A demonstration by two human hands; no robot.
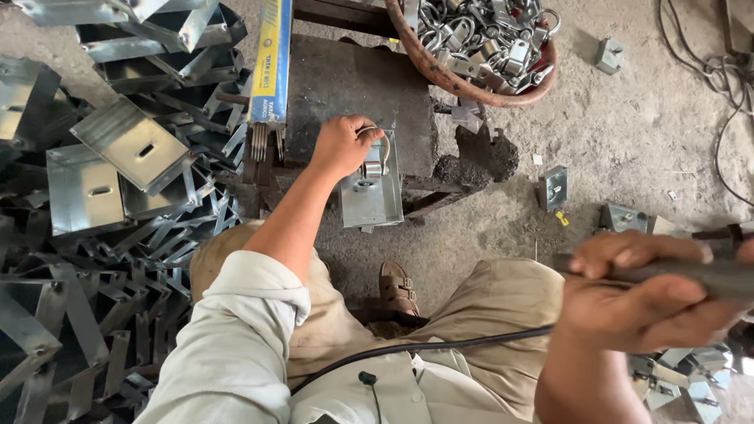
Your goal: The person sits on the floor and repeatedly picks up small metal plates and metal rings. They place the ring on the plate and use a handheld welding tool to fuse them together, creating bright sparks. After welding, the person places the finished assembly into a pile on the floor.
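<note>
My left hand (339, 145) grips a curved metal shackle (376, 151) that stands on a flat galvanised plate (372, 202). The plate lies on a dark metal work block (357, 86) in front of my knees. My right hand (640, 289) is raised close to the camera at the right, closed around a dark rod-like tool handle (711, 275). A black cable (440, 345) runs from that tool across my lap.
A heap of bent galvanised sheet brackets (118, 165) fills the left side. A round rusty basin of metal shackles (491, 43) stands at the top. A blue and yellow box of rods (271, 63) lies beside the block. Small finished parts (553, 187) and wires (719, 71) lie on the concrete floor.
</note>
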